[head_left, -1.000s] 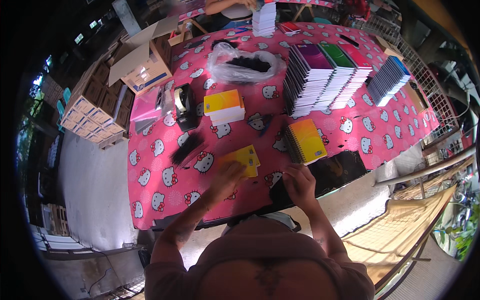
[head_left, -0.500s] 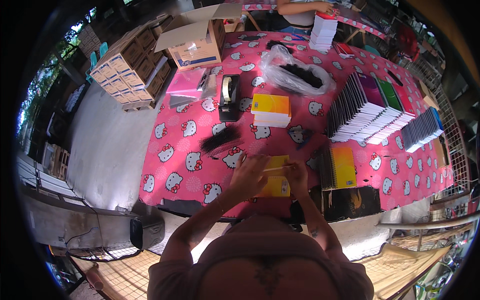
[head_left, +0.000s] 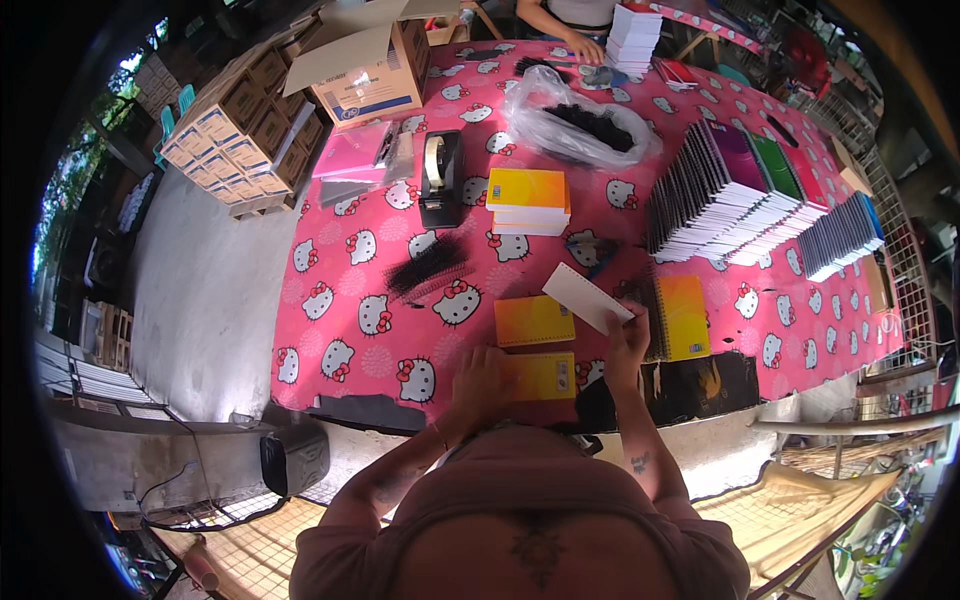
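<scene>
My right hand (head_left: 628, 338) pinches one end of a white punched paper pad (head_left: 586, 297), tilted above the table. Holes line its long edge. Below it are two yellow-orange notebook covers (head_left: 535, 321), one in front of the other; the front cover (head_left: 548, 377) bears a small pale label. My left hand (head_left: 480, 382) lies at the left end of the front cover, fingers extended and touching it. Right of the covers sit yellow spiral notebooks (head_left: 684, 318) with dark coils. A loose heap of black binding coils (head_left: 428, 268) lies farther left.
Behind the covers stand a yellow-topped stack of paper blocks (head_left: 529, 200) and a black tape dispenser (head_left: 440, 185). A plastic bag of black coils (head_left: 590, 125) lies farther back. Tall notebook stacks (head_left: 715, 205) fill the right. A cardboard box (head_left: 365, 80) is back left; a co-worker's hand (head_left: 585, 47) is beyond.
My hands have moved apart. My right hand has carried the white pad up and right, uncovering the covers; my left hand has drawn back. The co-worker's hand has come down from the white stack.
</scene>
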